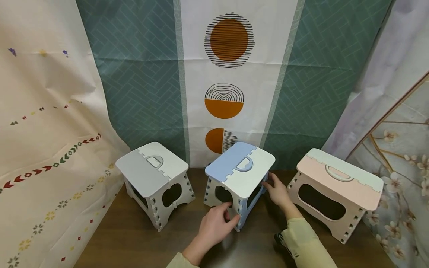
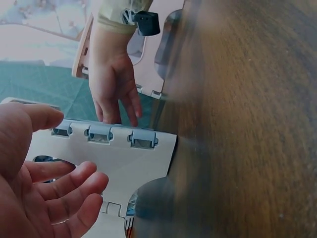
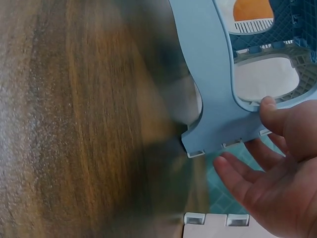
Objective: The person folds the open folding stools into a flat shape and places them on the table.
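Observation:
A folding step stool (image 1: 240, 169) with a blue-and-white top and a blue carry handle stands upright in the middle of the table. At its near corner is my left hand (image 1: 216, 225), thumb toward the blue side and fingers loosely bent in front of the white end panel (image 2: 141, 168). My right hand (image 1: 278, 191) is at the far right corner. There the thumb lies against the blue side panel (image 3: 208, 99) by its opening, with the index finger round the corner edge, pinching it lightly.
To the left stands a grey-and-white folding stool (image 1: 152, 169), to the right a pink one with a pale green strip (image 1: 338, 178). All rest on a brown wooden table (image 1: 134, 245). Patterned cloths (image 1: 144, 74) hang behind and at both sides.

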